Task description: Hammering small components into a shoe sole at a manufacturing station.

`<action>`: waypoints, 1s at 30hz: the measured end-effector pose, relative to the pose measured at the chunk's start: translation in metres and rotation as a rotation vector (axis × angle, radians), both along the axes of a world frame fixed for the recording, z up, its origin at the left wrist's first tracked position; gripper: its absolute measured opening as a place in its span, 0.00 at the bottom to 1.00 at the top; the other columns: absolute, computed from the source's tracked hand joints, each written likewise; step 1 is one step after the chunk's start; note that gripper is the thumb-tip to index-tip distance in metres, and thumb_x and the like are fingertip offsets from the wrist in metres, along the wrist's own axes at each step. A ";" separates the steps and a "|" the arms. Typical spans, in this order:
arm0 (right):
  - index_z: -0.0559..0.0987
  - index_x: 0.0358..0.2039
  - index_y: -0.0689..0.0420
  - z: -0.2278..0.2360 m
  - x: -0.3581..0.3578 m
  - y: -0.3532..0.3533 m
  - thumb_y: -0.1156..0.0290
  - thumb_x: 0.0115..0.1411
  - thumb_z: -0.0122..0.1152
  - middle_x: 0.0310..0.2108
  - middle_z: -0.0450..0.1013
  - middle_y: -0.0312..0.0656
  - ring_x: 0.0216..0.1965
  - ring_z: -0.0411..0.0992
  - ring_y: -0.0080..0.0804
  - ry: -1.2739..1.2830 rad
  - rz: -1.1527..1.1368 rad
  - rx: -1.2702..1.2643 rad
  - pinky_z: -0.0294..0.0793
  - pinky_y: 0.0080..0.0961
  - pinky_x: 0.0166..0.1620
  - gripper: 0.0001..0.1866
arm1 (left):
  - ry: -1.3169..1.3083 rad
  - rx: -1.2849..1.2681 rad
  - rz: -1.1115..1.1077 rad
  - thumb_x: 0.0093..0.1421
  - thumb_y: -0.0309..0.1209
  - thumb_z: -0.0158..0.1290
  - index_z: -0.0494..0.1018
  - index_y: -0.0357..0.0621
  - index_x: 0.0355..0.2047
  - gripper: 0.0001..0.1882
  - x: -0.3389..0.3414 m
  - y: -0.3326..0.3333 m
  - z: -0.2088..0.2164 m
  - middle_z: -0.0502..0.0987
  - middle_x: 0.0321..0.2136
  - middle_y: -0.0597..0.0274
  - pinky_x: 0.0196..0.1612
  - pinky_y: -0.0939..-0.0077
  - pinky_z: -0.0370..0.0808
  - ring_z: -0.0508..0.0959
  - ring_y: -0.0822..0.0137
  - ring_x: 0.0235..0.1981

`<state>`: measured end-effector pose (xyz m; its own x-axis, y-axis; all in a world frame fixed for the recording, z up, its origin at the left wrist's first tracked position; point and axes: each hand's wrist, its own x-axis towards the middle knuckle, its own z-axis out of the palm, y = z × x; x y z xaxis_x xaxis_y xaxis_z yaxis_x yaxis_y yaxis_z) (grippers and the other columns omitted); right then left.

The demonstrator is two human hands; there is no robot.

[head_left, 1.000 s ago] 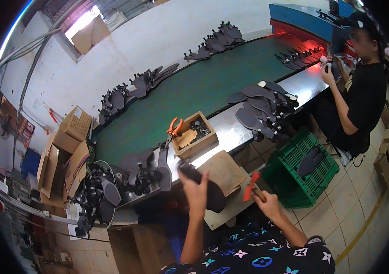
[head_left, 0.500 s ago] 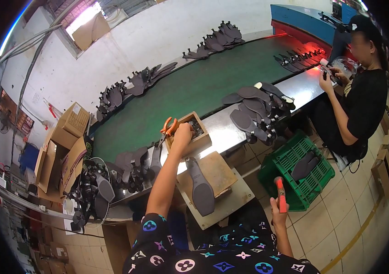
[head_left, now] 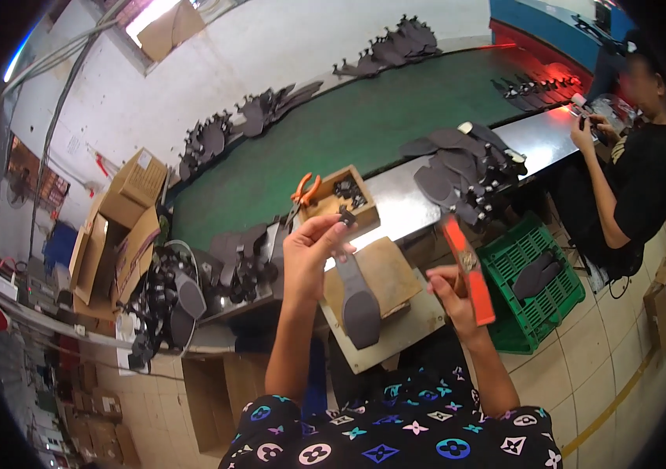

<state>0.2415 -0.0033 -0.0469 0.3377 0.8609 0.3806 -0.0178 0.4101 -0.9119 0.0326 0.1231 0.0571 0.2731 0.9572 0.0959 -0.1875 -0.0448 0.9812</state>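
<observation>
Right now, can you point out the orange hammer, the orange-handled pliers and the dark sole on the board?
Orange hammer (head_left: 475,291): head view, on its orange head.
Orange-handled pliers (head_left: 313,188): head view, on an orange handle.
Dark sole (head_left: 360,309): head view, on its broad part.

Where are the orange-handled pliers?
In the head view, left of centre, the orange-handled pliers lie at the left edge of the small wooden box, beyond the left hand.

We count: 1 hammer (head_left: 470,270) | 1 held small black piece (head_left: 346,217) | 1 sole (head_left: 360,309) on 1 wooden block (head_left: 395,270) | 1 pliers (head_left: 298,200) | 1 wooden box (head_left: 362,222) | 1 green crate (head_left: 520,332)
</observation>
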 end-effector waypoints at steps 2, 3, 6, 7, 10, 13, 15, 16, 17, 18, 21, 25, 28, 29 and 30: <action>0.78 0.41 0.60 0.045 -0.017 0.007 0.67 0.64 0.63 0.32 0.77 0.37 0.19 0.65 0.12 0.064 0.152 -0.040 0.61 0.13 0.21 0.10 | -0.104 -0.024 0.010 0.63 0.27 0.56 0.75 0.33 0.44 0.11 -0.008 -0.040 0.008 0.81 0.35 0.53 0.26 0.82 0.73 0.80 0.69 0.24; 0.78 0.44 0.60 0.067 -0.024 0.007 0.66 0.63 0.64 0.35 0.78 0.38 0.19 0.64 0.11 0.130 0.263 -0.069 0.61 0.11 0.21 0.12 | -0.157 -0.040 0.004 0.64 0.28 0.56 0.75 0.33 0.44 0.12 -0.009 -0.056 0.010 0.81 0.34 0.52 0.26 0.81 0.73 0.80 0.69 0.25; 0.78 0.43 0.59 0.096 -0.040 0.011 0.65 0.63 0.64 0.34 0.78 0.38 0.19 0.63 0.10 0.077 0.387 -0.067 0.59 0.09 0.20 0.13 | -0.215 -0.005 0.031 0.64 0.28 0.56 0.75 0.32 0.44 0.11 -0.013 -0.083 0.005 0.81 0.33 0.52 0.26 0.79 0.74 0.79 0.68 0.26; 0.78 0.43 0.59 0.098 -0.045 0.010 0.67 0.62 0.66 0.37 0.77 0.38 0.21 0.64 0.11 0.142 0.445 -0.080 0.60 0.10 0.20 0.13 | -0.200 0.035 0.031 0.63 0.26 0.57 0.75 0.32 0.44 0.11 -0.015 -0.089 0.006 0.81 0.31 0.54 0.27 0.79 0.75 0.80 0.68 0.27; 0.78 0.43 0.59 0.097 -0.053 0.009 0.69 0.60 0.68 0.40 0.74 0.38 0.22 0.66 0.13 0.045 0.462 -0.051 0.61 0.10 0.20 0.13 | -0.227 0.060 0.038 0.62 0.24 0.58 0.77 0.32 0.43 0.10 -0.019 -0.098 0.006 0.80 0.30 0.57 0.28 0.78 0.76 0.80 0.70 0.28; 0.79 0.42 0.59 0.098 -0.066 0.007 0.72 0.59 0.67 0.40 0.73 0.38 0.23 0.67 0.15 0.104 0.445 -0.060 0.61 0.12 0.20 0.11 | -0.212 -0.072 -0.005 0.62 0.24 0.58 0.77 0.33 0.43 0.10 -0.024 -0.105 0.006 0.81 0.33 0.59 0.31 0.78 0.75 0.80 0.70 0.31; 0.79 0.42 0.58 0.093 -0.068 0.009 0.73 0.60 0.67 0.38 0.73 0.38 0.23 0.67 0.14 0.080 0.394 -0.044 0.61 0.13 0.20 0.11 | -0.096 0.061 0.040 0.61 0.25 0.59 0.76 0.33 0.43 0.11 -0.028 -0.100 -0.008 0.81 0.35 0.57 0.34 0.77 0.76 0.80 0.69 0.34; 0.80 0.42 0.59 0.092 -0.067 0.011 0.73 0.60 0.67 0.34 0.74 0.36 0.21 0.65 0.13 0.055 0.364 -0.085 0.60 0.13 0.19 0.10 | 0.032 0.205 0.080 0.60 0.27 0.60 0.76 0.33 0.44 0.13 -0.030 -0.095 -0.016 0.81 0.37 0.56 0.37 0.75 0.76 0.80 0.68 0.37; 0.80 0.41 0.59 0.091 -0.066 0.013 0.73 0.59 0.67 0.30 0.74 0.34 0.19 0.64 0.12 0.029 0.332 -0.124 0.58 0.13 0.18 0.10 | 0.026 0.201 0.082 0.60 0.27 0.60 0.76 0.33 0.44 0.13 -0.032 -0.087 -0.024 0.81 0.37 0.56 0.37 0.75 0.76 0.80 0.68 0.37; 0.80 0.41 0.59 0.085 -0.060 0.016 0.73 0.59 0.67 0.30 0.74 0.34 0.19 0.64 0.12 0.021 0.323 -0.129 0.58 0.13 0.18 0.10 | 0.280 0.168 0.187 0.59 0.29 0.61 0.76 0.34 0.44 0.15 -0.032 -0.071 -0.034 0.80 0.40 0.55 0.40 0.73 0.76 0.80 0.66 0.40; 0.82 0.37 0.60 0.068 -0.056 0.027 0.71 0.57 0.70 0.20 0.71 0.28 0.13 0.59 0.10 0.048 0.289 -0.385 0.53 0.13 0.16 0.09 | 0.731 0.289 0.392 0.55 0.34 0.64 0.75 0.36 0.46 0.21 -0.046 -0.025 -0.084 0.79 0.43 0.50 0.46 0.67 0.75 0.80 0.58 0.42; 0.80 0.39 0.61 0.038 -0.060 0.057 0.71 0.56 0.71 0.27 0.75 0.32 0.16 0.63 0.11 0.005 0.290 -0.312 0.58 0.13 0.17 0.13 | 0.666 0.615 0.399 0.56 0.34 0.64 0.76 0.36 0.46 0.20 -0.046 0.019 -0.138 0.80 0.40 0.50 0.46 0.65 0.75 0.80 0.54 0.41; 0.80 0.43 0.64 0.031 -0.052 0.071 0.73 0.56 0.70 0.38 0.78 0.37 0.38 0.73 0.21 -0.117 0.380 -0.392 0.72 0.20 0.40 0.15 | 0.583 0.502 0.304 0.55 0.33 0.64 0.76 0.36 0.43 0.18 -0.042 0.023 -0.132 0.81 0.37 0.49 0.45 0.67 0.75 0.81 0.55 0.40; 0.81 0.37 0.64 0.029 -0.056 0.073 0.73 0.56 0.69 0.37 0.78 0.37 0.39 0.74 0.22 -0.058 0.377 -0.325 0.72 0.22 0.43 0.10 | 0.565 0.489 0.284 0.54 0.32 0.64 0.77 0.36 0.41 0.17 -0.044 0.020 -0.131 0.81 0.37 0.50 0.45 0.68 0.75 0.81 0.56 0.40; 0.81 0.37 0.64 0.028 -0.057 0.076 0.73 0.56 0.69 0.37 0.78 0.37 0.39 0.74 0.22 -0.062 0.376 -0.318 0.72 0.22 0.43 0.10 | 0.546 0.478 0.262 0.54 0.31 0.65 0.78 0.36 0.40 0.15 -0.045 0.018 -0.127 0.81 0.37 0.50 0.45 0.69 0.75 0.81 0.57 0.40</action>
<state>0.1843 0.0726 -0.0188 -0.0337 0.9955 0.0887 -0.0528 0.0868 -0.9948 -0.0125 0.1409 -0.0695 0.1705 0.8856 0.4321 0.3929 -0.4633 0.7944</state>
